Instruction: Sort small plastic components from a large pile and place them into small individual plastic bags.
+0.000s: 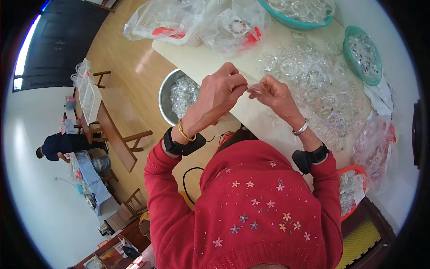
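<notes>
My left hand (219,89) and my right hand (276,95) are raised close together over the near edge of the table. Between their fingertips stretches a small clear plastic bag (252,84), pinched from both sides. What the bag contains, if anything, is too small to make out. Beyond my right hand a wide heap of clear-wrapped bracelets (313,78) spreads over the pale table (197,60). Below my left wrist stands a metal basin (162,101) with more clear packets in it.
Along the table's far side are a white plastic basket (165,22) with clear bags and a teal basin (295,24). A green basket (348,54) and a red basket (365,172) stand on the right. Far left, a person (58,145) works near a wooden bench (112,127).
</notes>
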